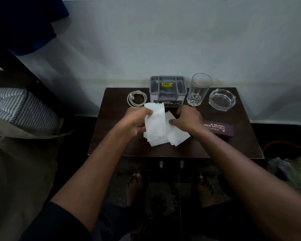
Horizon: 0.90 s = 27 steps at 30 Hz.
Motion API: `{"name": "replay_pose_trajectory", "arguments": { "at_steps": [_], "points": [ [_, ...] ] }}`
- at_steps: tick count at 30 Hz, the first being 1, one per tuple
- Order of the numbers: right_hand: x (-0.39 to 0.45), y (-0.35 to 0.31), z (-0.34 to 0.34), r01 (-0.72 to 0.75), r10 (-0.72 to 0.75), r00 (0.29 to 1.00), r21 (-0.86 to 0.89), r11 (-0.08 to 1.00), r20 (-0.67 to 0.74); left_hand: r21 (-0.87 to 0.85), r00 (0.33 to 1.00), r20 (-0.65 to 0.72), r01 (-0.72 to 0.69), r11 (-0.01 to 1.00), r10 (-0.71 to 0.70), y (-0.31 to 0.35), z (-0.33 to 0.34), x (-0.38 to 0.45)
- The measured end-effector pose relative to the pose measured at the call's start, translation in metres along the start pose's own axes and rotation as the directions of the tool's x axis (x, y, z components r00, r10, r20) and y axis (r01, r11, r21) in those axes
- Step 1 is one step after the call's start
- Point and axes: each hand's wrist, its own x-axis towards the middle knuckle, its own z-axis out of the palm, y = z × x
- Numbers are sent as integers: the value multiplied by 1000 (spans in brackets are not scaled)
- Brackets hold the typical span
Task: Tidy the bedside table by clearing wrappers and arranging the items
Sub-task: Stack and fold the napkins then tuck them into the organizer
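Dark wood table: hands grip flat white wrappers.

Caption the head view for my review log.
Both hands gather white papers on the bedside table.

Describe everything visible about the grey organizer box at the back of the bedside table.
The grey organizer box looks like plastic, with an open top split into several compartments. A yellow sticker sits inside, and a dark label reading OPEL runs along its front base. It stands upright at the table's back edge against the wall, between the coiled white cable and the drinking glass. White paper held in front hides its lower left corner.
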Motion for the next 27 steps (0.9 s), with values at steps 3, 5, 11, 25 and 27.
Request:
{"name": "replay_pose_trajectory", "arguments": {
  "at_steps": [3,5,11,25,27],
  "points": [
    [2,-6,11,-18,14,997,-57,998,-72,49,1000,18,15,999,-16,-3,-2,0],
    [2,-11,15,-42,38,997,-60,997,-72,64,1000,-1,-10,998,10,-4,-2,0],
    [6,-15,11,-80,95,991,155,985,-95,81,996,-23,-84,993,86,-2,-3,4],
    [4,-24,8,-30,56,992,206,978,-117,36,992,-56,-113,993,115,-4,-3,11],
    [-2,-25,-6,-29,64,993,314,949,-100,-7,991,-63,-114,993,114,-5,-3,14]
  ]
}}
